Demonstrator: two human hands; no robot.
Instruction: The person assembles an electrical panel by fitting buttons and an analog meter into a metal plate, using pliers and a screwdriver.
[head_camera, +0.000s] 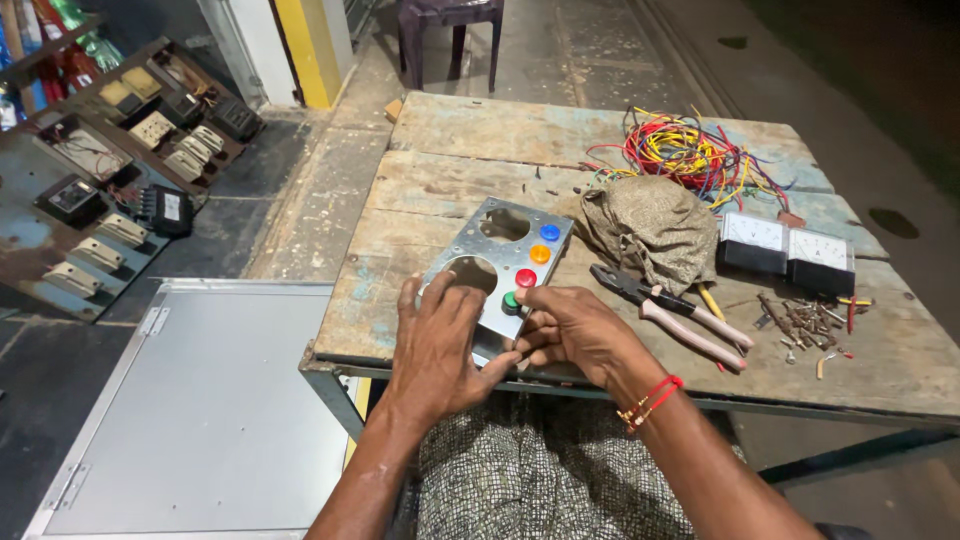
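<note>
A grey metal panel plate (480, 240) with two large round holes lies on the worn wooden table (450, 185). Along its right side sit a blue button (549, 232), an orange one (540, 254), a red one (526, 278) and a green one (511, 300). My left hand (438, 345) presses flat on the plate's near end, fingers beside the lower hole. My right hand (570, 330) pinches the plate's near right edge, with fingertips at the green button.
Pliers (665, 310) lie right of the plate, next to a cloth bag (650, 228), a tangle of coloured wires (685, 150), two analogue meters (785, 250) and loose screws (805, 322). A grey metal cabinet door (200, 420) lies on the floor at left, beyond it boards with switches (110, 200).
</note>
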